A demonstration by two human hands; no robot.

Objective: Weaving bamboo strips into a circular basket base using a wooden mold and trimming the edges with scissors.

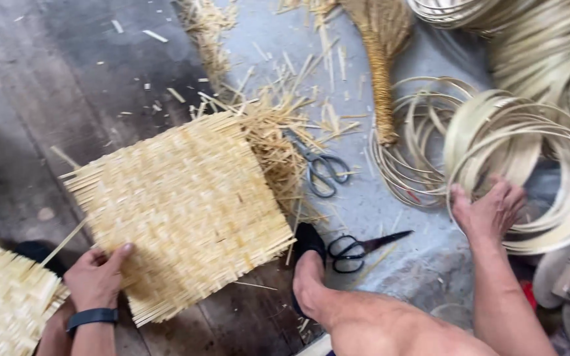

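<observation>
A square woven bamboo mat [183,204] lies on the dark floor. My left hand [97,277], with a dark wristband, grips its near left edge. My right hand [489,211] reaches into a bundle of pale bamboo hoops [529,151] at the right, fingers spread on the strips; whether it grips one I cannot tell. My bare leg and foot in a black sandal [311,264] rest between the hands.
Two black scissors lie on the floor, one [321,165] beside the mat, one [361,247] near my foot. A straw broom [384,66], loose bamboo trimmings [278,125], more hoop coils [536,33], and another woven mat [4,296] at lower left.
</observation>
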